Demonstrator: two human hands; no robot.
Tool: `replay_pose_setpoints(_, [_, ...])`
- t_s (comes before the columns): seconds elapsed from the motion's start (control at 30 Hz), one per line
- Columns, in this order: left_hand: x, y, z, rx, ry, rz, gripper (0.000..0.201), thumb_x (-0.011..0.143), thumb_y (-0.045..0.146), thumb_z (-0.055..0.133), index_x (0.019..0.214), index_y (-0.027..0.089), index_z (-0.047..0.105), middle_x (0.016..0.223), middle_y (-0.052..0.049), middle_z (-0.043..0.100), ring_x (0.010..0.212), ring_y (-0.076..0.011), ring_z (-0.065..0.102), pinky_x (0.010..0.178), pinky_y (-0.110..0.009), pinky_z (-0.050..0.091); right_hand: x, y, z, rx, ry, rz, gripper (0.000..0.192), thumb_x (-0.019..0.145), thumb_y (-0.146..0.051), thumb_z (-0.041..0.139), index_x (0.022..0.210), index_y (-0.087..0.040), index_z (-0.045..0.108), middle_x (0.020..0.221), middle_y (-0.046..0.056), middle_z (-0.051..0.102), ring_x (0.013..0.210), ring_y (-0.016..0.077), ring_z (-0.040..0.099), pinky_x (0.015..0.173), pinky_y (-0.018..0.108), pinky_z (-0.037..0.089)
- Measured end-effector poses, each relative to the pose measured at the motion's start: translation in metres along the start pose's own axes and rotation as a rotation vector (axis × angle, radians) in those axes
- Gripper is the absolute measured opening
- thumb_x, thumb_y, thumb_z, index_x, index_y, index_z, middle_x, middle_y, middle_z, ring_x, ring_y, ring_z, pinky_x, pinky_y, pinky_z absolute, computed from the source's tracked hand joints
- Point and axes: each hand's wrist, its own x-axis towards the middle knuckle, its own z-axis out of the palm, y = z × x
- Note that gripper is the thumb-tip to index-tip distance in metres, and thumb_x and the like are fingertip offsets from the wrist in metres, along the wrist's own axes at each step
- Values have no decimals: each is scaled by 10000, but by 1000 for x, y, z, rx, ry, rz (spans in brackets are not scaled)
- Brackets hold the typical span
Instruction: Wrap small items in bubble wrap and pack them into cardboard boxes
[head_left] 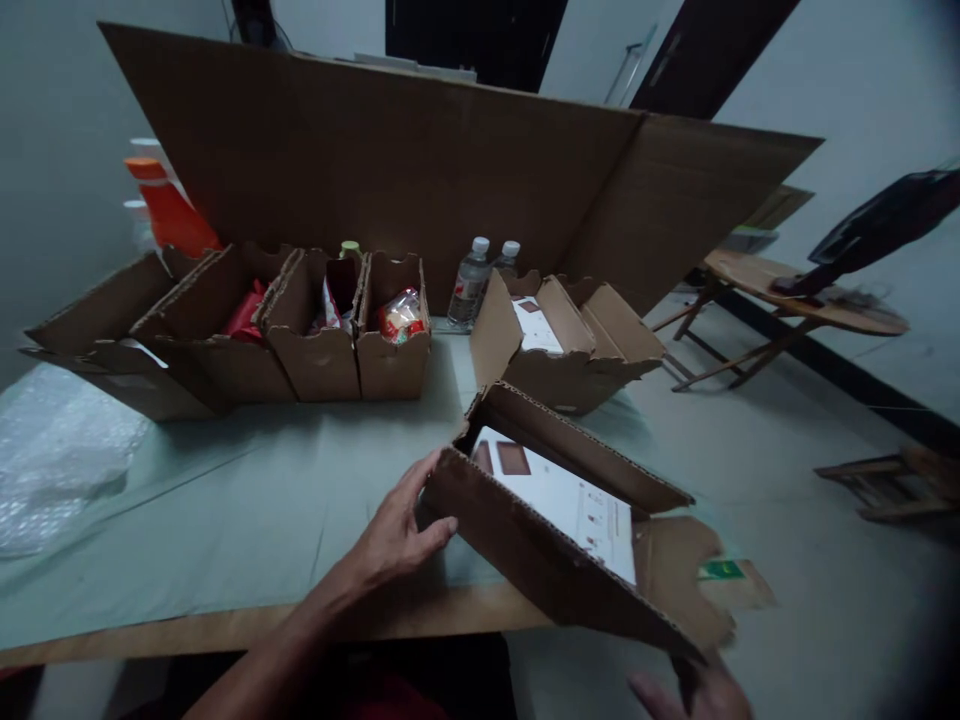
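A tall sheet of cardboard (420, 150) stands across the back of my table (247, 490), folded at the right like a screen. In front of it, on the left, a row of open cartons (315, 345) sits side by side, holding red and clear packets; an orange-capped bottle (169, 205) rises behind them. Two water bottles (480, 280) stand at the foot of the screen, just beside another open box (570, 345) with a white card inside. Bubble wrap (56, 455) lies at the far left edge.

Nearest to me is the open cardboard box (555, 510), tipped at an angle over the table's front right corner, its flaps loose and a white printed card (559, 495) lying inside it. The box lies between my two hands. My left hand (401, 530) is at its left end, fingers spread around the corner: thumb pressed on the near wall, the other fingers reaching up along the end flap. My right hand (690, 690) is at the bottom of the view, under the box's lower right corner; only the tops of the fingers show, so I cannot tell how it grips.
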Motion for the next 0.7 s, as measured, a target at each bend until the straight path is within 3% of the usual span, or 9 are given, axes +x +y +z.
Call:
replay_pose_setpoints(0.07, [-5,-3,4,11,129,-36,634,862,315,626,1464,193,471,1485,-136,547,1379,-291,509,1172,-447,396,9,-15,25,18,-37,13,571,723,-667,685,1102,-242,730,1014,125,781,1027,396,724,883,528,609])
replay_pose_setpoints(0.13, [-15,-5,-2,34,275,-90,545,877,321,603,1399,190,520,1412,-127,603,1311,-272,567,1121,-423,449,27,-39,47,89,-93,-14,519,769,-621,670,1083,-213,730,1029,127,780,1030,369,725,940,521,582])
replay_pose_setpoints(0.27, [-32,-5,-34,77,500,-184,444,895,379,592,1298,197,560,1222,-94,682,1137,-232,650,977,-362,535,82,-95,86,247,-178,-185,541,789,-522,676,1211,-184,675,1101,131,762,1063,338,710,955,499,561])
replay_pose_setpoints(0.4, [-26,-9,-64,130,639,-193,425,885,398,585,1267,216,557,1137,-64,690,1071,-231,655,949,-368,537,128,-140,119,335,-236,-322,461,778,-436,658,1163,-182,663,1085,121,755,1018,315,709,889,447,573])
replay_pose_setpoints(0.53, [-6,-19,-75,128,665,-155,499,874,382,571,1346,236,502,1263,-92,661,1151,-274,634,1013,-426,510,148,-159,135,356,-234,-285,377,752,-409,667,1073,-212,665,1019,95,773,885,287,717,786,391,582])
replay_pose_setpoints(0.7, [12,-28,-62,90,576,-127,644,851,245,574,1469,258,395,1470,-121,546,1299,-317,561,1082,-483,469,153,-147,130,314,-169,-192,276,722,-497,626,850,-253,628,851,116,769,786,329,711,724,445,567])
